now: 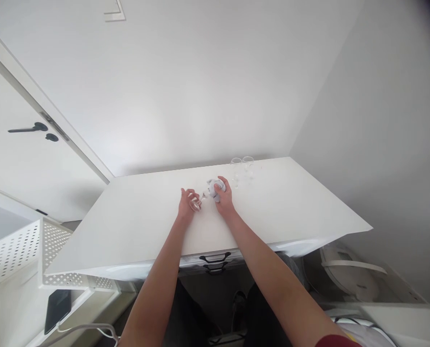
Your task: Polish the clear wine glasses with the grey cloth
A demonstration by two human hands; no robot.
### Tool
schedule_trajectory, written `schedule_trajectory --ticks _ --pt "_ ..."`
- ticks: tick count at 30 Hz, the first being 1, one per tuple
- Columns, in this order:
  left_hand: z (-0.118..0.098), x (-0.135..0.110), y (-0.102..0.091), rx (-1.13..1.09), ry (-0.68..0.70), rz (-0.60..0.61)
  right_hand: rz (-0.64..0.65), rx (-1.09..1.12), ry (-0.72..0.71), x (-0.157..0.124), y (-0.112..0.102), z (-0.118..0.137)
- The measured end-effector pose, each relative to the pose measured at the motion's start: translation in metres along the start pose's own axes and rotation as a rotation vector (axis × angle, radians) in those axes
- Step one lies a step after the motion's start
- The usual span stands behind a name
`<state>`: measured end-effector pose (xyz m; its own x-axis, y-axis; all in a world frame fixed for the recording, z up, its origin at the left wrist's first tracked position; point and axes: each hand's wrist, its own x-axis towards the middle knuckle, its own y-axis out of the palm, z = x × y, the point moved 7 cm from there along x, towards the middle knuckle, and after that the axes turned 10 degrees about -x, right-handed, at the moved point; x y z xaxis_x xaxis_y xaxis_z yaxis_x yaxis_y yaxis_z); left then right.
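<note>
In my left hand (pixel 189 202) lies the bowl of a clear stemmed glass (pixel 196 205), tilted on its side with its stem pointing right. My fingers curl around the bowl. My right hand (pixel 225 196) grips a crumpled light grey cloth (pixel 215 189) at the foot end of the glass; the cloth hides the foot. Both hands are over the middle of the white tabletop (pixel 135 212). Two more clear stemmed glasses, a left one (pixel 236 168) and a right one (pixel 248 167), stand upright beyond my right hand.
A white wall rises behind the table, and a grey wall is to the right. Dark drawer handles (pixel 215 262) project from the front. A white perforated shelf (pixel 56 241) stands at left, with a dark phone-like device (pixel 58 308) below. A white door with a black handle (pixel 29 128) is far left.
</note>
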<state>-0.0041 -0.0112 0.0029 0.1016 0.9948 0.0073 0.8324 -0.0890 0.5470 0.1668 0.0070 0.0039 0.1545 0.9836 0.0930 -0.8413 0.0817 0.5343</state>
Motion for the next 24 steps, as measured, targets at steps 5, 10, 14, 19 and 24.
schedule_trajectory --ticks 5,10,14,19,24 --pt "0.020 -0.013 0.023 0.137 -0.277 0.296 0.042 -0.064 -0.022 -0.003 0.004 0.003" --pt "0.013 -0.014 0.024 0.122 -0.239 0.318 -0.020 0.004 0.041 0.006 -0.006 -0.009" --pt "0.004 -0.008 0.017 0.011 -0.148 0.236 -0.110 -0.002 0.095 0.016 -0.017 -0.027" --pt "-0.015 -0.003 0.006 -0.054 0.089 0.101 -0.101 0.026 0.182 0.017 -0.013 -0.038" --pt "-0.005 -0.005 0.012 0.039 -0.004 0.169 0.074 -0.039 0.181 0.007 0.008 -0.025"
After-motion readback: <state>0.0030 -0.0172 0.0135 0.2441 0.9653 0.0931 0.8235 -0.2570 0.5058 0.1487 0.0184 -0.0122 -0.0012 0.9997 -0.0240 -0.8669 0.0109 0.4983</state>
